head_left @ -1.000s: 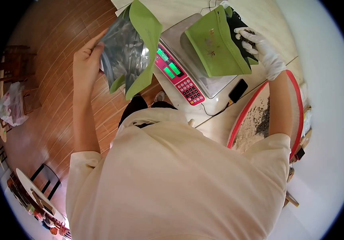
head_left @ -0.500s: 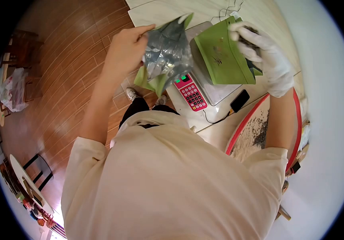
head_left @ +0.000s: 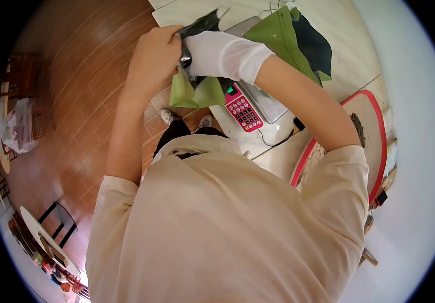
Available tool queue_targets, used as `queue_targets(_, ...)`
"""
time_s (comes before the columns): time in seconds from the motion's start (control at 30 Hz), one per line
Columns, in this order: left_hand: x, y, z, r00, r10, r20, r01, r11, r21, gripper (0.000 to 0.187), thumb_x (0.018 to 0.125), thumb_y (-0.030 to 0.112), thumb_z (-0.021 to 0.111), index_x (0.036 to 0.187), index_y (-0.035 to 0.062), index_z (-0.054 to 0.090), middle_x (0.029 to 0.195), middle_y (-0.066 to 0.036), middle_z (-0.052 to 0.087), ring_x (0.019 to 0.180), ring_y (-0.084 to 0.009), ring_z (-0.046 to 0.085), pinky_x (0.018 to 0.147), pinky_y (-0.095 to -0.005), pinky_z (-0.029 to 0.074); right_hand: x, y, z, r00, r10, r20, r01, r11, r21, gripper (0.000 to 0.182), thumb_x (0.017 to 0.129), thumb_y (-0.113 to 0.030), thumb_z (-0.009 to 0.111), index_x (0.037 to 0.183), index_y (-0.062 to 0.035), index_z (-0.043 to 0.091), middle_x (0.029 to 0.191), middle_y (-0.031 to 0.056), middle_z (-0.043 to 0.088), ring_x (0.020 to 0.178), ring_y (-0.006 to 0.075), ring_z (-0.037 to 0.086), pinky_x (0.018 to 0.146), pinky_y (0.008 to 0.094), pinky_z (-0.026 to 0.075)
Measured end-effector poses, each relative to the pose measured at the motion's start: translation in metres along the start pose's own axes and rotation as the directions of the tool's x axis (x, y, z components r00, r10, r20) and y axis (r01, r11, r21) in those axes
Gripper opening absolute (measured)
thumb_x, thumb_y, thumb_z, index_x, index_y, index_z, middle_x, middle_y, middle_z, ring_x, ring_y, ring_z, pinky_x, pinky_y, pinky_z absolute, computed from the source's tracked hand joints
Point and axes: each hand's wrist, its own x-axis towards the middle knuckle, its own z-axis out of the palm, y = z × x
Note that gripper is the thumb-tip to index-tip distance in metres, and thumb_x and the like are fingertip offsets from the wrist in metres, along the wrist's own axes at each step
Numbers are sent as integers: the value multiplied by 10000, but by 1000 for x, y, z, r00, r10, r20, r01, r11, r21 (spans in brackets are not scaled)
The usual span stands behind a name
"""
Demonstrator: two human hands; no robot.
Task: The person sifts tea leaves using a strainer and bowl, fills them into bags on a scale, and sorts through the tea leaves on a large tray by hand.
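My left hand (head_left: pixel 157 53), bare, grips the edge of a green foil-lined pouch (head_left: pixel 197 93) and holds it up beside the table edge. In a white glove, my right hand (head_left: pixel 210 53) reaches across into the pouch's mouth; its fingers are hidden there. A second green pouch (head_left: pixel 278 38), open with a dark inside, stands on the metal plate of a scale (head_left: pixel 273 108), to the right of my gloved hand. The scale's pink keypad (head_left: pixel 244 113) with a green display lies just below the held pouch.
A large red-rimmed tray (head_left: pixel 374 111) with dark loose bits (head_left: pixel 357 129) is at the right, partly behind my right arm. A phone (head_left: pixel 298 123) on a cable lies by the scale. Over the tiled floor at left, a plastic bag (head_left: pixel 19 126) hangs near a chair.
My right hand, holding a dark clump above the pouch on the scale, has moved left into the mouth of the held pouch. My left hand keeps its grip.
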Motion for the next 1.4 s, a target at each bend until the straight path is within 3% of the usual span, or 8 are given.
queue_targets(0.47, 7, -11, -18, 991, -130, 11, 129, 989, 72, 317, 901, 133, 415, 1075, -6, 640, 664, -146, 630, 501, -205, 619, 529, -324, 508, -22, 7, 6, 812, -278, -513, 249, 960, -127, 186, 882, -197, 537, 986, -119, 671, 876, 96, 651, 850, 297, 610, 750, 381, 489)
queue_targets(0.67, 6, -12, -21, 978, -207, 3, 206, 975, 85, 325, 919, 150, 416, 1115, 10, 633, 725, -127, 650, 543, -189, 628, 526, -307, 514, -78, 25, -17, 711, 188, -678, 161, 894, 417, 248, 883, -288, 545, 992, -109, 676, 906, 108, 673, 813, 289, 635, 732, 334, 497)
queue_targets(0.73, 6, -13, -23, 972, -234, 7, 231, 967, 107, 325, 923, 157, 419, 1123, 14, 632, 738, -123, 654, 552, -186, 630, 525, -305, 515, -89, 56, -17, 649, 348, -676, 17, 882, 471, 251, 881, -255, 607, 976, -35, 680, 685, 41, 609, 615, 103, 530, 614, 224, 447)
queue_targets(0.8, 7, -17, -23, 976, -219, 9, 218, 972, 89, 320, 924, 160, 426, 1124, 22, 635, 724, -121, 649, 541, -184, 625, 525, -303, 515, -101, 83, -25, 635, 439, -636, -158, 879, 450, 286, 876, -292, 535, 956, -56, 675, 794, 168, 650, 737, 312, 626, 700, 362, 482)
queue_targets(0.93, 4, -18, -21, 977, -212, -7, 212, 975, 63, 319, 922, 154, 425, 1123, 22, 636, 702, -117, 644, 520, -191, 623, 526, -306, 515, -110, 149, -26, 731, 628, -266, -568, 776, 273, 321, 883, -306, 479, 903, -44, 663, 823, 156, 660, 750, 314, 624, 707, 369, 487)
queue_targets(1.07, -3, -27, -17, 982, -190, -10, 191, 980, 51, 319, 913, 133, 425, 1130, 25, 631, 691, -137, 646, 495, -207, 624, 531, -321, 518, -72, 216, 27, 878, 473, -66, -474, 881, 13, 340, 900, -329, 436, 967, -77, 653, 938, 111, 674, 851, 253, 638, 773, 341, 490)
queue_targets(1.2, -10, -32, -18, 995, -96, -5, 96, 992, 78, 316, 880, 100, 437, 1119, 27, 630, 780, -218, 654, 563, -256, 658, 594, -359, 527, -42, 217, 35, 692, 655, 303, -718, 667, 199, 564, 917, -500, 385, 1245, -78, 562, 1265, 128, 573, 1146, 324, 550, 945, 381, 433)
queue_targets(1.4, -8, -45, -22, 993, 6, -121, 11, 990, 137, 320, 854, 108, 455, 1103, 51, 648, 903, -257, 637, 799, -382, 638, 788, -440, 488, -20, 240, 65, 884, 447, 134, -452, 892, 8, 473, 941, -408, 419, 1176, -34, 590, 1173, 112, 617, 1052, 253, 583, 906, 326, 442)
